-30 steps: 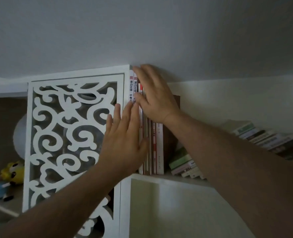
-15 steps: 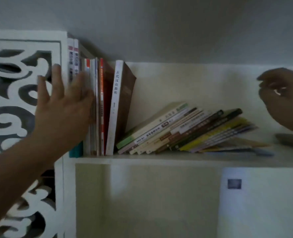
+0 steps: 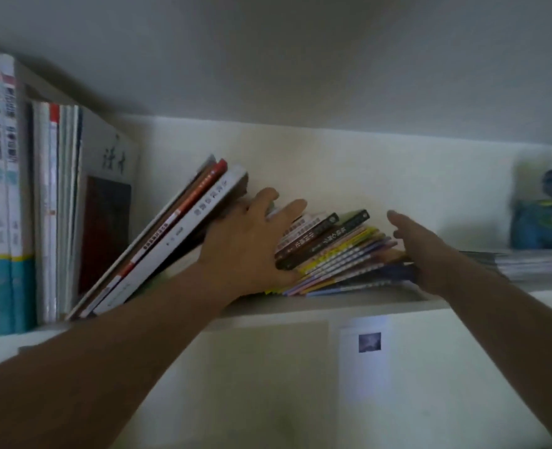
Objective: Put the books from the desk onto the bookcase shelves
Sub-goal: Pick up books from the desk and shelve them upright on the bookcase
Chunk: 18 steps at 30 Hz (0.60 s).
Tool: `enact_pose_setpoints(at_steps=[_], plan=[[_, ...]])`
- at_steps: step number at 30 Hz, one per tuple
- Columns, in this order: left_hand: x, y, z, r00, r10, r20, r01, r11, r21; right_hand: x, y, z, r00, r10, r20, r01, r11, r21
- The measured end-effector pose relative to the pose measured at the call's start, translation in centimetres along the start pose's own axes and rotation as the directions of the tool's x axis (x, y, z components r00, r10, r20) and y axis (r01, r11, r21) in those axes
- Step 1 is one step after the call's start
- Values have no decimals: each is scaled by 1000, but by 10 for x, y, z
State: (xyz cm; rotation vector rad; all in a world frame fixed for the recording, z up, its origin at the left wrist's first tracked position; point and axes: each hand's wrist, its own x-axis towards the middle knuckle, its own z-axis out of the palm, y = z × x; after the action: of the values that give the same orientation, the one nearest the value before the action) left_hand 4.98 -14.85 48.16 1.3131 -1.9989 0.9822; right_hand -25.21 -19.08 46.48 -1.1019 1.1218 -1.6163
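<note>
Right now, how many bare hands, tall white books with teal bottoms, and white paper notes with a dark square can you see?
Bare hands: 2, left, right
Tall white books with teal bottoms: 2
White paper note with a dark square: 1
Total: 5

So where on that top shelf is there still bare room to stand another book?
Bare shelf board shows only along the front lip, below the slumped book pile. Elsewhere it is crowded: upright books at far left, three leaning books against the left hand, the right hand at the pile's right end, then flat magazines.
</note>
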Motion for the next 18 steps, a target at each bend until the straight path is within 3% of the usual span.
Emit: enact_pose_setpoints(at_steps=[3, 6, 8, 9, 11, 13, 16, 18], plan=[[-1, -2, 5, 994, 33, -104, -32, 999, 15, -3, -21, 11, 990, -135, 33, 121, 957, 265], [3, -7, 5, 991, -2, -136, -1, 1000, -26, 11, -27, 26, 992, -42, -123, 93, 893, 441], [4, -11, 3, 984, -19, -180, 13, 999, -34, 15, -19, 56, 1000, -24, 10, 16, 875, 485], [5, -14, -1, 981, -41, -190, 33, 999, -42, 12, -13, 72, 990, -23, 139, -38, 906, 423], [8, -22, -10, 975, -105, -198, 90, 992, -86, 0, -10, 101, 969, -67, 237, 0, 962, 272], [10, -31, -20, 966, -169, -197, 146, 981, -125, -16, -10, 128, 951, -200, 236, 169, 975, 144], [8, -52, -36, 939, -281, -199, 252, 954, -160, -34, -11, 167, 868, -377, 323, 374, 924, 73], [-3, -72, -45, 941, -245, -234, 246, 969, -23, -41, -11, 189, 810, -428, 401, 465, 885, 6]])
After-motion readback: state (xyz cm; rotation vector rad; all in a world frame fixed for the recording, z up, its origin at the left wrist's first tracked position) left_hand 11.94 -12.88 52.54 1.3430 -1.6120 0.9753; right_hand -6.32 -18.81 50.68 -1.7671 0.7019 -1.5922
